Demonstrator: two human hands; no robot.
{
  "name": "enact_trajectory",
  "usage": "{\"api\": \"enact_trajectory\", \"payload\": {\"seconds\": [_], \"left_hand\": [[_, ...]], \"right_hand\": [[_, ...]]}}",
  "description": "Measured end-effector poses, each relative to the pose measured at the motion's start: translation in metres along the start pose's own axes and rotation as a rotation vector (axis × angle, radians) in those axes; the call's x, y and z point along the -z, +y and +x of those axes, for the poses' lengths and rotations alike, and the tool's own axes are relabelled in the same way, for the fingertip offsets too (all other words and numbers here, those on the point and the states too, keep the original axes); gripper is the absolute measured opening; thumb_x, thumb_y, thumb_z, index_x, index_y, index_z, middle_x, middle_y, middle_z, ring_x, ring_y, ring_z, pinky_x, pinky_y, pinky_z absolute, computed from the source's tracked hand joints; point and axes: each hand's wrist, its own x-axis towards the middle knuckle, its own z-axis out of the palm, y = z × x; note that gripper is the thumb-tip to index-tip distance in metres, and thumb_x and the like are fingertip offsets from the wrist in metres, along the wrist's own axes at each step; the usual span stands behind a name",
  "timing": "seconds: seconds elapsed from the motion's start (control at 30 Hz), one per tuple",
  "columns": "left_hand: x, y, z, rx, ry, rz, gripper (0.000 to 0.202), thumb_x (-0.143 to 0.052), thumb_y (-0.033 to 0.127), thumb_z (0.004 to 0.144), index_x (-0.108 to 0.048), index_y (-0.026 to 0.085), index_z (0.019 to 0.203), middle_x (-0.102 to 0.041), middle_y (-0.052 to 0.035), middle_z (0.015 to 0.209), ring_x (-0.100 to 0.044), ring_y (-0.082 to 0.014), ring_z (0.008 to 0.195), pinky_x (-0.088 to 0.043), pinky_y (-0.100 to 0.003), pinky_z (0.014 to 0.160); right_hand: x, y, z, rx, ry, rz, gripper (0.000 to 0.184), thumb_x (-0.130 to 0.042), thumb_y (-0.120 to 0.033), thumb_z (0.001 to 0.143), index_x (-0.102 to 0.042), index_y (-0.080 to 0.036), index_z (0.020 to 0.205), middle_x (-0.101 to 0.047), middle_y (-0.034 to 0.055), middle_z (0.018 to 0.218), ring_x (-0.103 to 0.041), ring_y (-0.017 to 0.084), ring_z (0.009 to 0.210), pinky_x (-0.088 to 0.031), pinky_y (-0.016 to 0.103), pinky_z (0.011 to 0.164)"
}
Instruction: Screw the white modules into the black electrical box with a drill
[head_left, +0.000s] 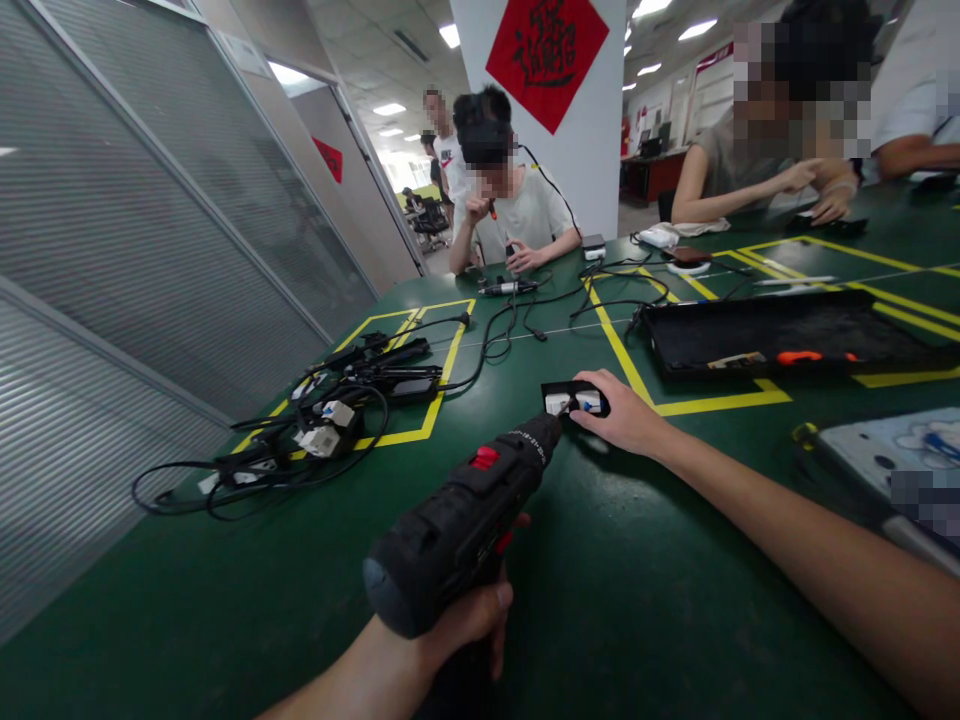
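Note:
A black cordless drill (pixel 465 520) with a red switch on top is gripped at its handle by my left hand (pixel 469 625). Its chuck points forward and to the right. The bit's tip is at a small black housing with white inserts (pixel 556 402); whether it touches a screw cannot be made out. A bit of blue shows on the inserts. My right hand (pixel 619 412) is closed around the right end of that housing and steadies it on the green table (pixel 622 560).
Black cables and adapters (pixel 337 410) lie tangled on the left. A black tray (pixel 780 330) holding orange-handled tools is at right, near a light blue patterned case (pixel 900 460). Yellow tape (pixel 619 345) marks areas. Opposite, a person (pixel 517 210) works; another (pixel 757 180) sits right.

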Motion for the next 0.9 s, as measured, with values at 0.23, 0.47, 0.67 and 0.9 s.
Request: {"api": "enact_trajectory", "payload": {"seconds": [0.23,0.47,0.67,0.9], "left_hand": [[0.0004,-0.0006,0.0027,0.009,0.003,-0.018,0.047,-0.055,0.040,0.083,-0.040,0.017,0.121,-0.053,0.0003,0.067,-0.054,-0.0141,0.055,-0.048,-0.030,0.056],[0.0021,0.0015,0.0015,0.029,-0.008,0.023,0.034,-0.053,0.041,0.084,-0.049,0.017,0.108,-0.053,-0.0005,0.067,-0.055,-0.0143,0.056,-0.048,-0.031,0.058],[0.0005,-0.0016,0.0018,0.073,0.034,0.011,0.038,-0.056,0.044,0.080,-0.051,0.015,0.104,-0.052,-0.0007,0.066,-0.053,-0.0146,0.057,-0.048,-0.031,0.057],[0.0020,-0.0033,0.0011,0.054,0.044,0.028,0.037,-0.054,0.043,0.082,-0.052,0.014,0.105,-0.054,-0.0011,0.064,-0.053,-0.0150,0.056,-0.048,-0.033,0.059]], "right_hand": [[0.0002,-0.0004,0.0004,-0.006,-0.005,0.003,0.041,-0.061,-0.034,0.085,-0.046,-0.022,0.122,-0.050,0.0053,0.110,-0.053,0.020,0.092,-0.045,0.034,0.083],[-0.0007,0.0020,0.0008,-0.002,0.004,0.016,0.038,-0.060,-0.036,0.086,-0.048,-0.023,0.120,-0.050,0.0051,0.109,-0.054,0.020,0.091,-0.045,0.035,0.084],[-0.0030,0.0043,0.0019,0.016,0.025,0.016,0.039,-0.062,-0.034,0.084,-0.048,-0.023,0.119,-0.051,0.0047,0.108,-0.054,0.020,0.094,-0.045,0.035,0.087],[-0.0018,0.0034,0.0012,0.001,0.014,0.024,0.039,-0.061,-0.035,0.085,-0.048,-0.023,0.120,-0.051,0.0049,0.109,-0.054,0.020,0.093,-0.044,0.034,0.085]]}}
